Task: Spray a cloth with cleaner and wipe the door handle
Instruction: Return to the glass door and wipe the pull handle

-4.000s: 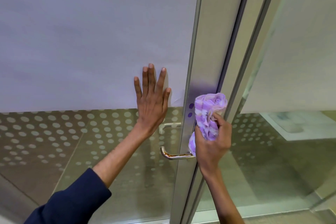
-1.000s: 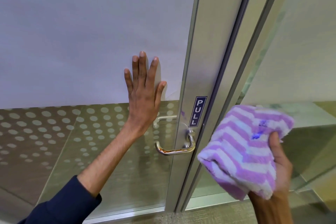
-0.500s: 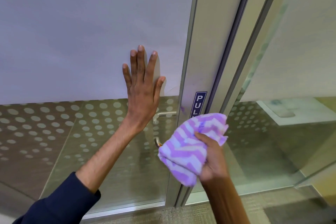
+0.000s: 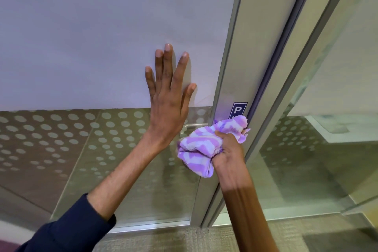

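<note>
My right hand (image 4: 229,152) grips a purple and white zigzag cloth (image 4: 201,147) and presses it over the door's lever handle. The cloth and hand hide that handle completely. Behind the glass, the handle on the door's far side (image 4: 194,126) shows as a pale bar. My left hand (image 4: 168,104) lies flat on the frosted glass door (image 4: 102,37), fingers spread, just left of the cloth. No spray bottle is in view.
A metal door stile (image 4: 237,57) runs down beside a blue PULL sticker (image 4: 238,109), half covered by the cloth. Right of it stands a fixed glass panel (image 4: 317,159). Carpet floor (image 4: 184,239) lies below. Dotted film bands the lower glass.
My right hand carried the cloth from the lower right, away from the door, up and left onto the handle, which was bare one second ago. The left hand stays flat on the glass.
</note>
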Motion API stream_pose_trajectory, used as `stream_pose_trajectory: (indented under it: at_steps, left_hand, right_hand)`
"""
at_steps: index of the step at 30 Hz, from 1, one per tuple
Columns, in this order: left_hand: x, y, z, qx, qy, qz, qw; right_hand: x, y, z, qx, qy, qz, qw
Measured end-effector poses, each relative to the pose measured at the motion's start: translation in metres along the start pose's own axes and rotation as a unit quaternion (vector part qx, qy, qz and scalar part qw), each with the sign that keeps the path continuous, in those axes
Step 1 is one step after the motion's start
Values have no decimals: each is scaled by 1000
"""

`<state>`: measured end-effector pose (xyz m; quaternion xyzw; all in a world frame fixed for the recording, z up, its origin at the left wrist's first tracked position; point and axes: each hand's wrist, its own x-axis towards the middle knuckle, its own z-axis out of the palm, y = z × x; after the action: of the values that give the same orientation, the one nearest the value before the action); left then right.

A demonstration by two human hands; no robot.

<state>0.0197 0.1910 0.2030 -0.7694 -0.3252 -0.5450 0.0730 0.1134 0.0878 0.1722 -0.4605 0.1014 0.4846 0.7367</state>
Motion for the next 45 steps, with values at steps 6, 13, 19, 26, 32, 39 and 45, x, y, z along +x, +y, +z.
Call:
stream_pose_trajectory:
  at_steps: [6,13,19,26,32,39,45]
  left_hand:
    - [0,0,1,5,8,-1,1000]
    - [0,1,0,7,2,-5,1000]
    - [2,3,-3,0,-8,-9,1000]
    - [0,2,-4,-6,-23,-11,1000]
    - [-1,0,-1,-5,-13,-6,1000]
    - [-1,-5,5,56,18,9,998]
    - [-1,-7,11,93,35,17,995]
  right_hand:
    - [-6,-24,4,16,-83,32,996]
    - [-28,-46,7,36,-161,44,985]
    - [-58,-75,-14,-8,-265,7,964]
    - [-58,-67,-98,-35,-180,23,983]
    - [-41,-40,-138,-97,-42,-246,963]
    - [-23,-32,-146,-318,-42,-460,828]
    - [-5,-25,-142,-405,-53,-454,792]
